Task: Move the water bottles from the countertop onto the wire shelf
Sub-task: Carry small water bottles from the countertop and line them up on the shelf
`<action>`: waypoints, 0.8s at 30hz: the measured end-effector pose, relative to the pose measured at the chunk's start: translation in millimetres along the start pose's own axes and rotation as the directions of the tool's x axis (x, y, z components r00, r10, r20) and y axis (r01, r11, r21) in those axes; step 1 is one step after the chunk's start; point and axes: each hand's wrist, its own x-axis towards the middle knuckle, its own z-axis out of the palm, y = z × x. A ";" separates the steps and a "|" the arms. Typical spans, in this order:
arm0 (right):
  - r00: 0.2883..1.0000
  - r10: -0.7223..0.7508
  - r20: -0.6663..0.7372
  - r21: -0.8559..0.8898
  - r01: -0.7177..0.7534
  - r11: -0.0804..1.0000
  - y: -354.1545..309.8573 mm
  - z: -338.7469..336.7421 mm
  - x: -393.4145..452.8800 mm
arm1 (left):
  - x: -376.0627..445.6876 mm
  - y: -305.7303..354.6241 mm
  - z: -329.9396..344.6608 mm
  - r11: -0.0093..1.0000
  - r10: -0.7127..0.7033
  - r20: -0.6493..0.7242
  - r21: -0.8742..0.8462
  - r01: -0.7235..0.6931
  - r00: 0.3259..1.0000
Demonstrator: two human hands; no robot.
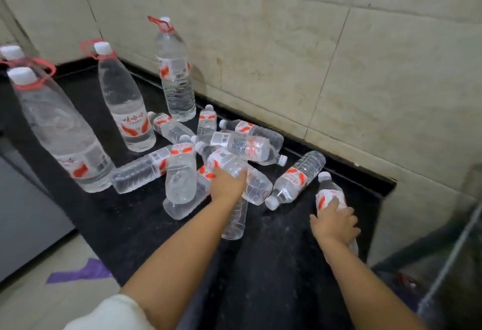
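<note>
Left hand (pixel 228 183) was closed over a small bottle (pixel 234 170) atop the pile (pixel 208 147) on the counter (pixel 273 264); right hand (pixel 335 222) gripped a lone bottle (pixel 329 194) lying apart near the edge. One bottle per hand probably halves the trips. Shelf (pixel 448 259) blurred at right.

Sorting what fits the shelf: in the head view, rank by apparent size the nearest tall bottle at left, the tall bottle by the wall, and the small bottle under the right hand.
1. Nearest tall bottle, though closeness to the camera inflates it.
2. Tall bottle by the wall, likely the same type.
3. Small bottle under the right hand, clearly smallest.
</note>
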 end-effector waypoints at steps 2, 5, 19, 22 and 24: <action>1.000 -0.007 -0.024 -0.019 0.006 1.000 5.7 6.8 2.7 | 8.4 4.6 8.3 0.991 -0.085 -0.020 -0.108 0.082 0.996; 0.999 -0.016 -0.033 -0.029 0.015 0.999 9.6 7.5 5.8 | 12.2 6.2 15.3 0.959 -0.124 -0.062 -0.265 0.103 0.990; 0.973 -0.231 0.026 -0.109 0.232 0.967 43.2 12.4 -67.6 | -113.8 -80.8 10.1 0.868 0.299 0.271 0.322 -0.379 0.915; 0.955 -0.287 0.074 -0.106 0.294 0.950 56.4 11.9 -90.8 | -153.7 -107.1 -0.3 0.685 0.311 0.382 0.545 -0.484 0.870; 0.944 -0.314 0.099 -0.114 0.324 0.939 68.2 10.3 -108.9 | -175.2 -118.3 -6.4 0.629 0.290 0.366 0.623 -0.464 0.884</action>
